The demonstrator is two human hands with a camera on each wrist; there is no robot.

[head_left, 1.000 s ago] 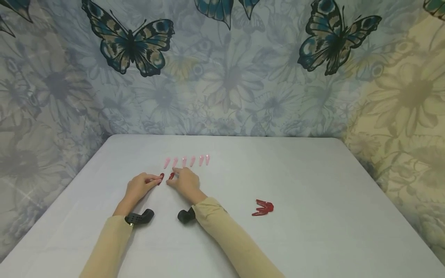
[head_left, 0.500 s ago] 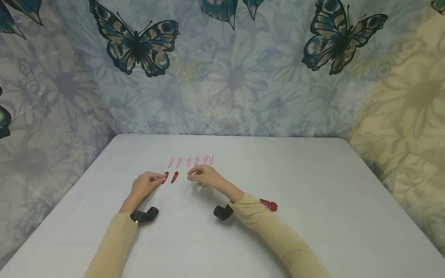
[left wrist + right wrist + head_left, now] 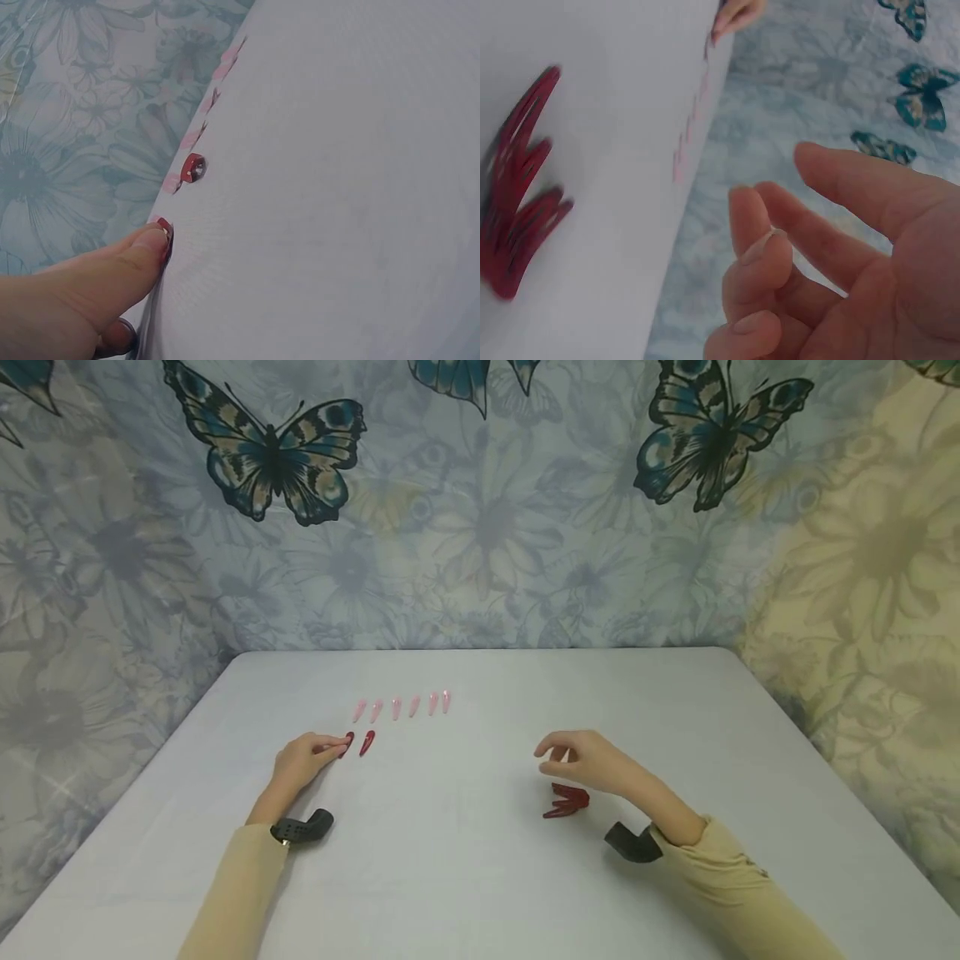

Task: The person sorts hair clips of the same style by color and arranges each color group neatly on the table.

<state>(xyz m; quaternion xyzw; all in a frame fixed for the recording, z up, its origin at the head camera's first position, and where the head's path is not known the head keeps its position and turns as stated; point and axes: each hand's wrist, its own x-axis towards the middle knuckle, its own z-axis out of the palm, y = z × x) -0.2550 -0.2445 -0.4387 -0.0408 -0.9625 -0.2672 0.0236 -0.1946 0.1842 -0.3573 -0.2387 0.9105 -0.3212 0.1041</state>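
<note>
My left hand (image 3: pixel 302 762) pinches a red snap hair clip (image 3: pixel 349 737) against the white table, thumb and fingertip over much of it. Just to its right lies a second red hair clip (image 3: pixel 367 743), slanted and untouched; the left wrist view shows this clip (image 3: pixel 193 169) beyond the thumb. At the right, my right hand (image 3: pixel 588 762) hovers with loosely bent fingers and nothing between them. Close below its fingers in the head view is a bunch of red hair clips (image 3: pixel 572 799), fanned out leftward; the right wrist view shows these clips (image 3: pixel 517 187) beside the hand.
A row of several pink hair clips (image 3: pixel 396 708) lies behind the red pair. The white table (image 3: pixel 465 860) ends at the back against a wall covering (image 3: pixel 480 552) with flowers and butterflies. Each wrist wears a black camera (image 3: pixel 303 827).
My right hand has let go of the second red clip and swung right to above the bunch of red clips. My left hand stays on the first red clip.
</note>
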